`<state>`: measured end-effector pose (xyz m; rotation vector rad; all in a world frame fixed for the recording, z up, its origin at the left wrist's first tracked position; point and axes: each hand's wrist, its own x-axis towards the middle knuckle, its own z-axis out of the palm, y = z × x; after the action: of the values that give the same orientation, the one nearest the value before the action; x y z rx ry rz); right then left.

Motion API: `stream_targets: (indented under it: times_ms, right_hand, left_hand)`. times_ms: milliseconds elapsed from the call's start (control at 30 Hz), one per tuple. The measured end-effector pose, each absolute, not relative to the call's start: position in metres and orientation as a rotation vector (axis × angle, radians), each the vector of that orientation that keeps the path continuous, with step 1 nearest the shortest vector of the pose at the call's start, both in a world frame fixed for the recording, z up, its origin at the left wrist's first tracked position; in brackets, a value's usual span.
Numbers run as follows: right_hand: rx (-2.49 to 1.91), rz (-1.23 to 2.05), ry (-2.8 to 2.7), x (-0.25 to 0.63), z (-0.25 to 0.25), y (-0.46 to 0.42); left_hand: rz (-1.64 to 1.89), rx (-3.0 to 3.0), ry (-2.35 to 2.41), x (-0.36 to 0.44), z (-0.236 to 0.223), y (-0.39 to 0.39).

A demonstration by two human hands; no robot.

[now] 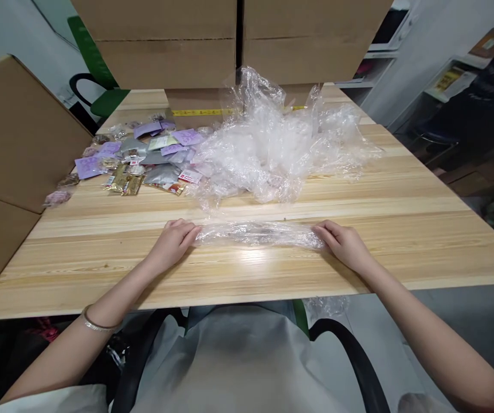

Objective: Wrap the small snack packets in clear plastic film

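A clear plastic bag (258, 233), gathered into a long narrow strip, stretches sideways just above or on the wooden table (247, 281). Its left end is pinched in my left hand (177, 238), thumb pressed against the fingers. At the other end my right hand (342, 242) grips it in the same way. Beyond the strip lies a large crumpled heap of clear plastic bags (268, 143). Whether the strip touches the heap, I cannot tell.
Small packets, among them gold packets (125, 182), silver pouches (163, 174) and purple packets (187, 136), lie at the back left. Cardboard boxes stand along the left (19, 143) and the far side (165, 46). A green chair (107, 103) is behind them.
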<state>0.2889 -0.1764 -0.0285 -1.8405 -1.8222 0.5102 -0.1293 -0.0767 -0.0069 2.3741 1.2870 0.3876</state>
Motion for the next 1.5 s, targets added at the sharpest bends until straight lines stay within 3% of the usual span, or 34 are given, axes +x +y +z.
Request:
stream_targets:
  times_ms: [133, 233, 333, 400, 533, 800, 1000, 1200, 1367, 1500]
  right_hand:
    - [-2.058, 0.373, -1.884, 0.295, -0.037, -0.162]
    - [-2.143, 0.056, -1.823, 0.294, -0.037, -0.158]
    - [-2.054, -0.403, -1.743, 0.279, -0.021, -0.174]
    - [-1.974, -0.493, -1.802, 0.259, -0.009, -0.196]
    - [-1.858, -0.196, -2.096, 0.215, -0.008, -0.240]
    - [-1.890, -0.021, -2.000, 0.206, -0.052, -0.224]
    - [-1.800, 0.667, -1.778, 0.191, -0.027, -0.184]
    - [-1.319, 0.411, -2.062, 0.164, -0.037, -0.153]
    - [-1.234, 0.296, -2.273, 0.166, -0.052, -0.143]
    - [-1.255, 0.195, -2.334, 0.165, -0.054, -0.143]
  left_hand:
    - [0.230, 2.417, 1.326, -0.122, -0.008, -0.070]
    - [0.204, 2.470, 1.450, -0.117, -0.006, -0.072]
    - [0.577, 2.569, 1.667, -0.105, 0.001, -0.088]
    - [0.807, 2.686, 1.527, -0.090, 0.004, -0.105]
    - [0.539, 2.816, 0.947, -0.043, -0.004, -0.140]
    - [0.266, 2.654, 1.138, 0.005, -0.037, -0.147]
    - [0.276, 2.668, 1.033, -0.001, -0.037, -0.143]
    - [0.250, 2.659, 0.912, -0.012, -0.030, -0.135]
    - [0.213, 2.662, 0.587, -0.051, -0.015, -0.117]
    - [0.274, 2.718, 0.791, -0.093, -0.010, -0.099]
